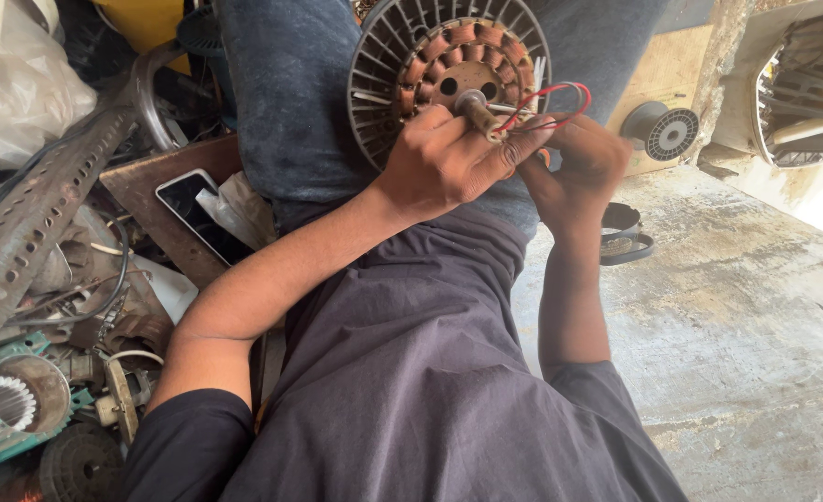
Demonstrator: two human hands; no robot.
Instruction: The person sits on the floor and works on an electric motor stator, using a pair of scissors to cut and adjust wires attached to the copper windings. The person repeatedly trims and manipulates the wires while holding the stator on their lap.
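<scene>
- A round grey metal fan motor stator wound with copper coils (430, 56) is seen resting on the denim-covered lap at the far middle of the scene.
- The left hand (453, 158) is closed around the short metal shaft (475, 110) that sticks out of the stator's centre.
- The right hand (586, 158) is held just beside the left, touching it; thin red and white lead wires (560, 100) are looped over its fingers, though whether they are pinched cannot be told.
- Both hands are thus brought together at the near edge of the stator.
- A small grey plastic wire spool (663, 130) is seen on the concrete floor (756, 307) to the right, well apart from the hands.
- A black ring-shaped band (627, 232) lies on the floor just beside the right wrist.
- A dark smartphone (193, 209) is laid on a brown board at the left, near a perforated metal angle bar (30, 223) and scrap motor parts.
</scene>
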